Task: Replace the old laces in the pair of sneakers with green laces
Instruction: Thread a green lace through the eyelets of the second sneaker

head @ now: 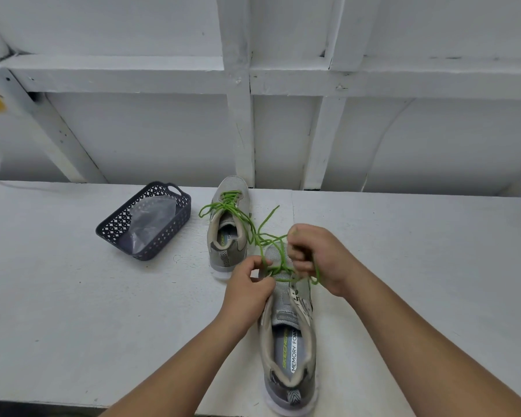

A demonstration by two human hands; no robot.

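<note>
White-painted boards and battens back a white bench (73, 296) whose surface is scuffed and speckled. On it, nearest the person, lies a grey mesh sneaker (288, 341) with beige collar trim, heel toward the camera, its insole printed with lettering. A thin, round green lace (278, 267) crosses its eyelets near the toe and trails in loose loops beyond. The left hand (248, 291) pinches the lace at the left eyelets, thumb and fingers curled tight in a closed grip. The right hand (316, 257) is curled into a fist round a strand of the same lace, which hangs from its underside. Just behind, touching the lace tangle, a second sneaker (227, 227) of the same make points toward the wall, already threaded in green at the front, its lace ends (211, 207) loose. To the left, well apart, sits a dark plastic basket (175, 227) with lattice-cut walls, holding a crumpled clear bag (149, 221).
</note>
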